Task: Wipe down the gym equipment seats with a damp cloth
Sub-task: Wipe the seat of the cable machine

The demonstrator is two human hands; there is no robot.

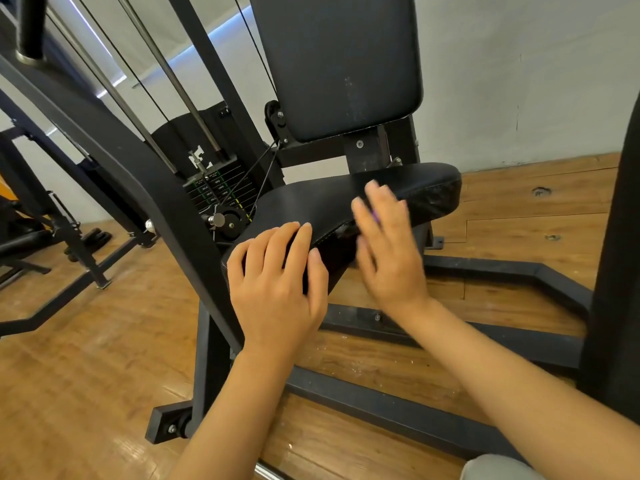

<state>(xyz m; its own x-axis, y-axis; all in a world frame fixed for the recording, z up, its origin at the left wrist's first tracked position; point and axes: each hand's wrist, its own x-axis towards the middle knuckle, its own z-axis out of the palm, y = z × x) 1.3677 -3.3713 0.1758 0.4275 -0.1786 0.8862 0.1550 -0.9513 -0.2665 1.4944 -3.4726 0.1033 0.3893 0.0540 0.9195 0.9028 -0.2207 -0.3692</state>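
The black padded seat (311, 202) of a weight machine tilts up to the right, below its upright back pad (339, 64). My left hand (277, 282) rests on the seat's narrow front end, fingers laid over the top and thumb along its side. My right hand (384, 244) lies flat against the seat's near right edge, fingers straight and blurred. A sliver of purple cloth (374, 216) shows between its fingers; the rest of the cloth is hidden under the palm.
The machine's slanted black frame bar (114, 161) runs on the left, with the weight stack (218, 188) and cables behind it. Black base rails (450, 344) cross the wooden floor (86, 375). A thick black post (616, 271) stands at the right edge. More equipment (34, 237) sits far left.
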